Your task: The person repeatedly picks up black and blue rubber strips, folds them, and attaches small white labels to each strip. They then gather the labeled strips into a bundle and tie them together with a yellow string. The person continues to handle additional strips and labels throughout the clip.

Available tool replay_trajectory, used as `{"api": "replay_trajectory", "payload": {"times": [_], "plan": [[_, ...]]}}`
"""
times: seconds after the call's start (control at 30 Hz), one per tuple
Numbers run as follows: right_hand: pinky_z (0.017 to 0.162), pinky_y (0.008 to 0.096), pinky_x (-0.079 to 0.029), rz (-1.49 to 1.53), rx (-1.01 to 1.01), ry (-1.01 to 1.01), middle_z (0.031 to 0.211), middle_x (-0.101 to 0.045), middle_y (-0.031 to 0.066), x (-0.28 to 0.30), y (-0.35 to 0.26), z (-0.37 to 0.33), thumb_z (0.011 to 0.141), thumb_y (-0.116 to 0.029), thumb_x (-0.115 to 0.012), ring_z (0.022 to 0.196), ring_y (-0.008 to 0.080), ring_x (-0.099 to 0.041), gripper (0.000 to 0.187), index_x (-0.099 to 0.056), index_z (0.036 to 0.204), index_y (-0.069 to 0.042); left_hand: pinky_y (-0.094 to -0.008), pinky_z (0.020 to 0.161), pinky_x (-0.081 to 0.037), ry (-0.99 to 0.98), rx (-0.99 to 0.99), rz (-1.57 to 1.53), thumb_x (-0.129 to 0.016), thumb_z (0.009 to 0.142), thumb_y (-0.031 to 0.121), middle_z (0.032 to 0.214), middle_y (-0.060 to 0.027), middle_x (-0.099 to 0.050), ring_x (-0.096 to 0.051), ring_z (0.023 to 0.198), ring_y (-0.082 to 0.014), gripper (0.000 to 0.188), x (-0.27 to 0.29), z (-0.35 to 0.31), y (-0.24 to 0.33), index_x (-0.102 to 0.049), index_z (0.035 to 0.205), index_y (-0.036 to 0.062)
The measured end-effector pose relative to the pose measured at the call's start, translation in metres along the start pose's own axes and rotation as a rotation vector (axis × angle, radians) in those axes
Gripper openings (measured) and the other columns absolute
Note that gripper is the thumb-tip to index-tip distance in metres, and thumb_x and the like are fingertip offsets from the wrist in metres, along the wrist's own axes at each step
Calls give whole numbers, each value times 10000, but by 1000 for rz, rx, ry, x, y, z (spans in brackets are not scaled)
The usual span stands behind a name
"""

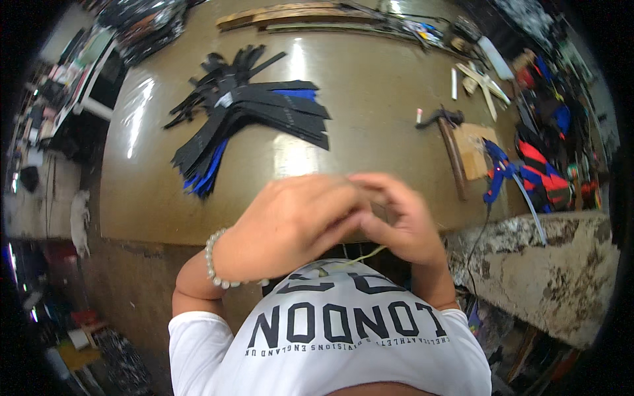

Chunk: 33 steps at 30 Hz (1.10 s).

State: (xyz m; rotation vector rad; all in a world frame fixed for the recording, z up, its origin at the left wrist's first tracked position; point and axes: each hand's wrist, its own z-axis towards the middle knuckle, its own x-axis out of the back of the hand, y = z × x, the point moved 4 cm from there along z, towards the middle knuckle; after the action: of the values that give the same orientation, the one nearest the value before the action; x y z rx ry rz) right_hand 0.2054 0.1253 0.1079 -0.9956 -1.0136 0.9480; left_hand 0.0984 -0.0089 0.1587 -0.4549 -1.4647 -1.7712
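Note:
Close in front of my chest, my left hand [297, 221] and my right hand [403, 221] meet at the fingertips. Both have bent, closed fingers, slightly smeared by motion, and what is between them is hidden. A thin yellowish cord [370, 256] runs below the right hand across my shirt; whether it is gripped cannot be made out. A beaded bracelet [210, 261] circles the left wrist. Beyond the hands, on the table [370, 119], lies a spread of black strips [264, 109] with blue strips [210, 173] beneath them.
At the table's right lie a hammer [453, 158], a tan board [471, 148], a blue glue gun [496, 173] with a cable, and crossed pale sticks [485, 86]. Long wooden pieces [297, 13] line the far edge. A worn concrete ledge [541, 270] adjoins at right.

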Motion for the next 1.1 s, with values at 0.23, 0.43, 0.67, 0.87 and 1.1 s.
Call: {"api": "replay_trajectory", "payload": {"times": [0.23, 0.43, 0.67, 0.87, 1.1], "plan": [[525, 272, -409, -143, -63, -325, 633, -565, 18, -29, 4, 53, 949, -189, -592, 607, 51, -533, 200, -654, 882, -12, -359, 863, -497, -159, 411, -105, -626, 917, 193, 1010, -167, -663, -655, 1011, -285, 415, 29, -58, -68, -467, 1245, -4], [515, 257, -360, -355, 159, -403, 610, -510, 51, -45, 1, 88, 923, -188, -616, 580, 50, -463, 154, -683, 947, -52, -181, 463, -341, -236, 790, -1551, -626, 924, 170, 736, 46, -536, -471, 571, -32, 433, -13, -51, -87, -465, 1312, 68], [559, 221, -354, -315, -36, 2, 702, -508, -46, 26, 57, 123, 953, -254, -603, 647, 39, -424, 268, -658, 982, 6, -358, 880, -437, -244, 202, 577, -814, 641, 433, 986, -106, -629, -526, 988, -266, 714, 86, 29, -147, -597, 1184, 22], [529, 249, -337, -224, -163, 160, 636, -470, -47, 51, 134, 132, 905, -274, -647, 596, 60, -398, 291, -667, 929, 15, -432, 925, -404, -651, 335, 997, -856, 522, 457, 1078, -133, -628, -468, 1138, -308, 864, 59, 77, -222, -571, 1192, -7], [531, 257, -341, -164, -121, 290, 627, -468, -32, 67, 130, 133, 870, -243, -682, 595, 69, -415, 255, -688, 919, 7, -393, 846, -393, -705, 347, 898, -824, 521, 438, 945, -116, -674, -522, 1057, -284, 559, 50, 73, -224, -712, 918, 59]]}}
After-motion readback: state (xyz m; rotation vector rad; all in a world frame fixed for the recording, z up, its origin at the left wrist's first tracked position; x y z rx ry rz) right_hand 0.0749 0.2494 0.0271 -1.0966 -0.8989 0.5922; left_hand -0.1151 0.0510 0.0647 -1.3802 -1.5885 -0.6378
